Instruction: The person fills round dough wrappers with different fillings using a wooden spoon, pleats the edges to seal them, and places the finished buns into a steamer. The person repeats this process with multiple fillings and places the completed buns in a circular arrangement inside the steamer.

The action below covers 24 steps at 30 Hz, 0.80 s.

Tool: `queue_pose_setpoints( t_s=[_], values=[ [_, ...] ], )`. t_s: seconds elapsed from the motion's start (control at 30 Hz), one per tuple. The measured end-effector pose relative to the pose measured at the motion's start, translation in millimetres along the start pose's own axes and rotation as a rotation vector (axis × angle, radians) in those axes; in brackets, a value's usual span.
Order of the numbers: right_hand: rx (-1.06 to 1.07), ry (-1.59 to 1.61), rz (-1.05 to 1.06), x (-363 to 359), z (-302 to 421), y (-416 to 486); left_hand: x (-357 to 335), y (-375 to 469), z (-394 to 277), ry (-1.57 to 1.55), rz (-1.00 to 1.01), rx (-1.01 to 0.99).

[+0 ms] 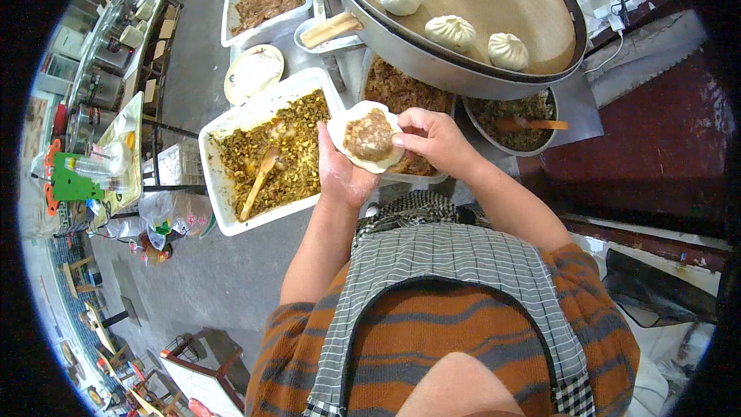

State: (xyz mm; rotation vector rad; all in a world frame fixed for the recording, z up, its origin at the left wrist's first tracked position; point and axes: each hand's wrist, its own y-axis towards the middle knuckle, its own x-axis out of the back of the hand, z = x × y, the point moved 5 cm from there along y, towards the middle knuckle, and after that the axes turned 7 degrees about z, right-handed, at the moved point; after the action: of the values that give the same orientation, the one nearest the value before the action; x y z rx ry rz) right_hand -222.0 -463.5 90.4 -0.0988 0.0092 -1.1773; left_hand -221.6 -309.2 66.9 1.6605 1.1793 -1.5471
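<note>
On the palm of my left hand [346, 176] lies a round dough wrapper [377, 165] topped with a flat patty of meat filling [369, 135]. My right hand [433, 138] pinches the wrapper's right edge between thumb and fingers. Beyond my hands, several pleated buns [450, 33] sit on the mesh liner [498, 6] of a large round metal steamer. Left of my left hand, a white tub [301, 205] holds chopped yellow-green filling with a wooden spatula [260, 182] in it. Brown filling [399, 90] fills another container, partly hidden behind my hands.
A bowl of dark green filling [512, 138] with a wooden handle stands right, below the steamer. At the upper left are a tub of meat filling [269, 6], a plate of white powder [255, 73] and a wooden-handled scoop [330, 30]. A shelf with containers stands further left.
</note>
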Motion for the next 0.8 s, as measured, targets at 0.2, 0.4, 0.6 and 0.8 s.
queue_pose_setpoints(
  t_s=[0.2,0.4,0.6,0.8],
  values=[
    [-0.117,0.361,-0.027,7.1,10.9,-3.8,-6.9,-4.8,7.5,0.092,0.005,0.091],
    [-0.093,0.296,-0.044,12.3,17.6,-4.2,-12.0,-5.8,7.7,0.164,0.017,0.143],
    [-0.180,0.092,-0.031,19.1,19.1,-6.2,-18.7,-3.1,10.2,0.271,0.042,0.199],
    [0.029,-0.064,0.014,20.5,34.7,-4.2,-27.3,-6.1,5.2,0.444,0.045,0.245]
  ],
)
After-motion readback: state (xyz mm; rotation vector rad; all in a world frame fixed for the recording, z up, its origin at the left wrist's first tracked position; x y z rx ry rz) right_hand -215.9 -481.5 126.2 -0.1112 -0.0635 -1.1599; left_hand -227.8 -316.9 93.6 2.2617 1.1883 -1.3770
